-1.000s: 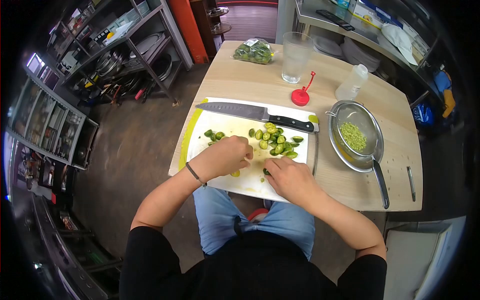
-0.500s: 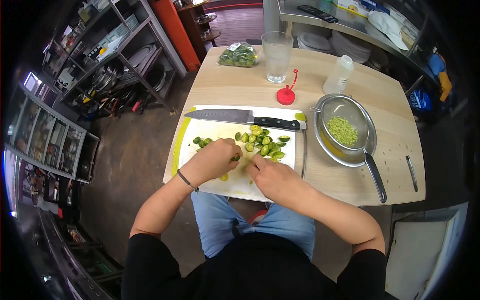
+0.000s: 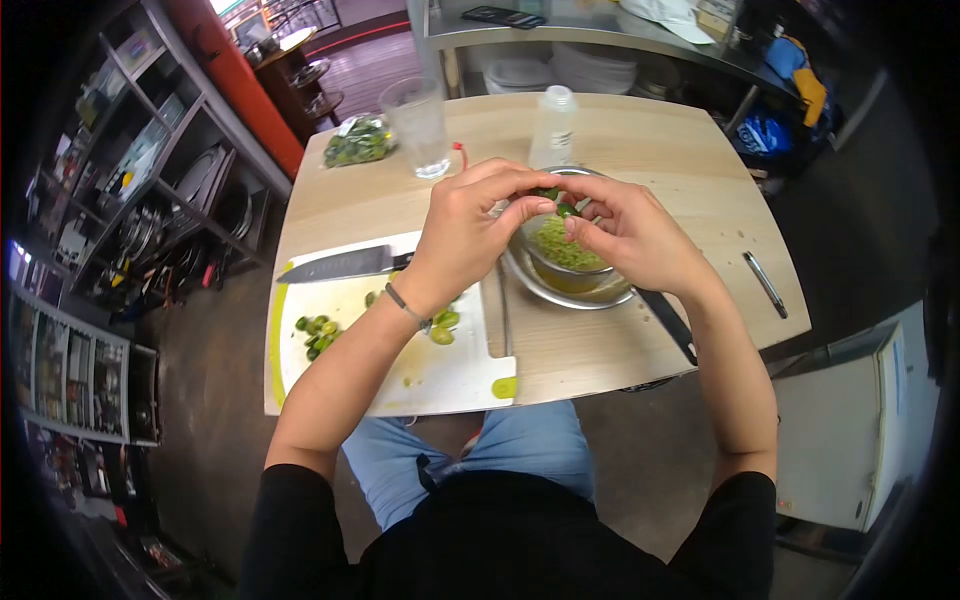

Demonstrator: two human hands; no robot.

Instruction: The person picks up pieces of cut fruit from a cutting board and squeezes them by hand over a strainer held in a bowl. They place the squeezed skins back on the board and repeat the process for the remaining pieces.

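Both hands are raised over the metal sieve [image 3: 525, 236], which rests on a metal bowl [image 3: 547, 291]. My left hand [image 3: 475, 215] pinches a small green lime half [image 3: 546, 192] between thumb and fingertips. Fingers curled, my right hand [image 3: 640, 235] grips another small green lime half [image 3: 567, 210] right beside it. Pale green pulp or seeds [image 3: 562, 246] lie in the sieve below. On the white cutting board [image 3: 445, 385] are cut lime pieces [image 3: 318, 333] at the left and more lime halves [image 3: 443, 328] near my left wrist. My left arm hides part of the board.
A knife [image 3: 340, 265] lies along the board's far edge, its handle partly hidden. Behind stand a bag of green limes [image 3: 358, 142], a tall glass [image 3: 418, 130] and a plastic bottle [image 3: 555, 130]. A pen [image 3: 765, 284] lies right of the sieve's black handle [image 3: 668, 325].
Both hands have lifted from the cutting board and moved right, over the sieve, with lime halves in the fingers. The camera view has turned to the right.
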